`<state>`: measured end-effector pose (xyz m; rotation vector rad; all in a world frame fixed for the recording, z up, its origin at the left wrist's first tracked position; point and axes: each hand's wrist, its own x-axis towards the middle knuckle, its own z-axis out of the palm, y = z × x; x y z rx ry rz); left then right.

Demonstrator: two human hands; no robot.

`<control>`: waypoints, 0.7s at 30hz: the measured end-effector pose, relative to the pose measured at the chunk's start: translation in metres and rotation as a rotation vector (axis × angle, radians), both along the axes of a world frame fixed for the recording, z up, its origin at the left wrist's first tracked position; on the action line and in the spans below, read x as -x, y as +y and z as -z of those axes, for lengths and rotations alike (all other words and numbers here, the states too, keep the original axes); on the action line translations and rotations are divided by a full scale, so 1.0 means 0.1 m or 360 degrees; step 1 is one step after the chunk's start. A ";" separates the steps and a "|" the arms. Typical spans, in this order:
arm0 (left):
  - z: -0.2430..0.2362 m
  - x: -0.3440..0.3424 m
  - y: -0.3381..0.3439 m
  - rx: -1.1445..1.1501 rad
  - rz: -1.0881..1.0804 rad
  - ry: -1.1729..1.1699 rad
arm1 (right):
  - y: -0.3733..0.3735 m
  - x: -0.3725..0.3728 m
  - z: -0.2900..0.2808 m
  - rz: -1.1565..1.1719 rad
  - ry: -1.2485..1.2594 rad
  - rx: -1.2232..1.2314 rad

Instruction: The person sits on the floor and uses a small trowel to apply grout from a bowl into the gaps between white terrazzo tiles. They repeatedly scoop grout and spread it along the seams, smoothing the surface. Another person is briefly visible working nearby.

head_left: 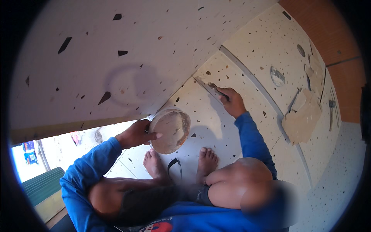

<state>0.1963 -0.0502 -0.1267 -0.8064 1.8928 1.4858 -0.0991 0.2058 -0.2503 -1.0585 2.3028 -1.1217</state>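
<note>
My left hand (133, 134) is closed on the near-left rim of a round, see-through plastic tub (170, 133), thumb over the edge. Pale residue coats the inside of the tub, which hangs tilted above the floor by my feet. Farther right, my right hand (233, 102) grips the dark handle of a small scraper (213, 86). Its blade is smeared with pale material and lies at or just above a floor joint (206, 87) near the wall's foot. Whether the blade touches the floor, I cannot tell.
A speckled white wall (147, 34) rises at the left and far side. Torn cardboard (303, 118) lies right, beyond a grey strip (262, 91). A hammer-like tool (331, 112) rests near the brown panels (346, 89). A dark strap (173, 162) lies between my bare feet.
</note>
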 end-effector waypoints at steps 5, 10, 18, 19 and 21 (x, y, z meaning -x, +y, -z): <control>-0.13 -0.06 -0.01 0.0014 -0.0022 -0.0005 | -0.39 -0.05 0.36 0.0086 0.0504 -0.0149; -0.19 -0.13 0.02 0.0087 -0.0028 -0.0076 | -0.42 -0.08 0.58 0.0027 0.0629 -0.0169; -0.12 -0.08 0.00 0.0018 -0.0004 -0.0105 | -0.64 0.02 -0.03 -0.0259 0.0506 -0.0814; -0.13 -0.08 -0.03 -0.0005 -0.0007 -0.0105 | -0.65 0.03 -0.21 -0.0297 0.0497 -0.0873; -0.20 -0.02 0.01 0.0035 -0.0006 -0.0021 | -0.62 0.05 -0.30 -0.0259 0.0490 -0.0892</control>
